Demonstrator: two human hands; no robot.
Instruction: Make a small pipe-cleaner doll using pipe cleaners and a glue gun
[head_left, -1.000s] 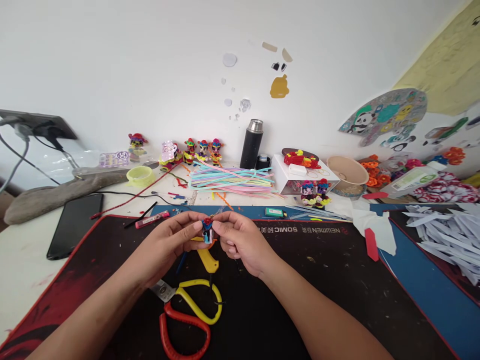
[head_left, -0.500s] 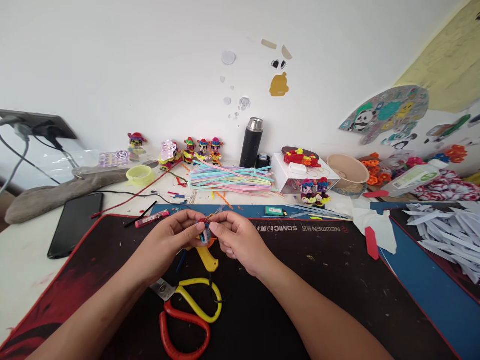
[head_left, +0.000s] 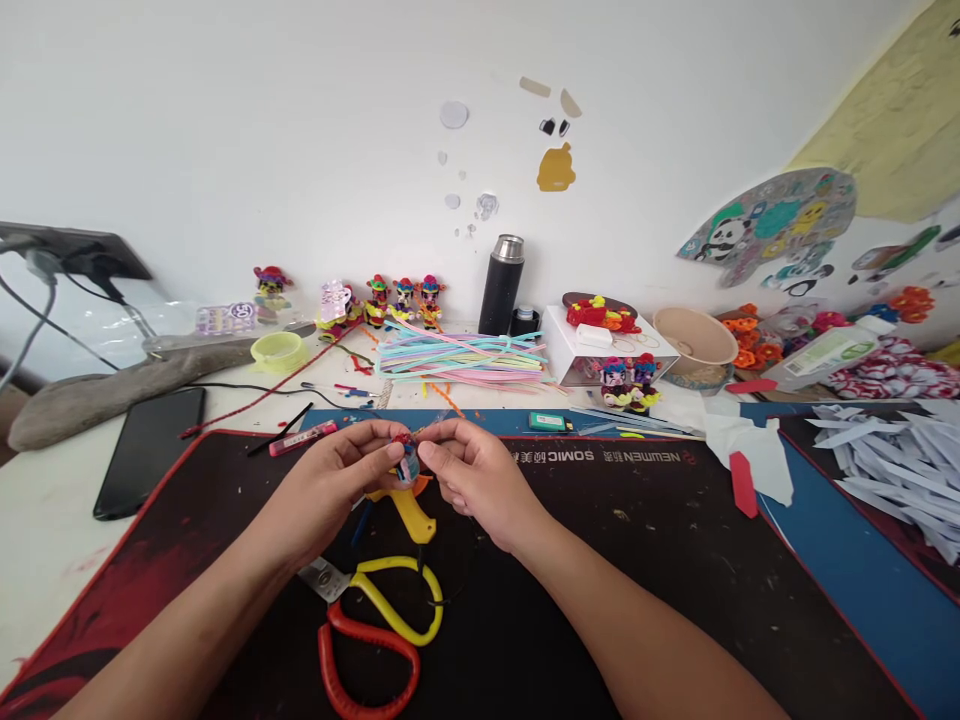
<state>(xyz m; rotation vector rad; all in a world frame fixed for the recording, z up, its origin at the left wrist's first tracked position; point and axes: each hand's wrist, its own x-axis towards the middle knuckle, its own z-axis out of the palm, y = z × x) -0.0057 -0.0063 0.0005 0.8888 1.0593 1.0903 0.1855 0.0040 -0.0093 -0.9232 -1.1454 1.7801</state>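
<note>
My left hand (head_left: 345,465) is closed, its thumb and fingertips gripping a small pipe-cleaner figure (head_left: 407,464) with a red top and a blue and white body. From the other side my right hand (head_left: 476,475) pinches at the figure's upper edge. What exactly lies between the right fingertips is too small to make out. Just below the hands lies a yellow-handled glue gun (head_left: 414,515), its front part hidden behind them. Nearer to me, scissors (head_left: 375,630) with one yellow and one red handle rest on the black mat (head_left: 600,560), blades partly under my left forearm.
Pastel pipe cleaners (head_left: 465,355) lie by the wall, beside a black thermos (head_left: 501,287). Finished figures (head_left: 403,300) stand behind them. A white box (head_left: 600,345) and beige bowl (head_left: 696,337) sit right of that. A phone (head_left: 150,453) lies left, white paper strips (head_left: 892,470) far right.
The figure is turned slightly, showing more of its blue and white front, while both hands keep nearly the same place. The whole view shifts a little.
</note>
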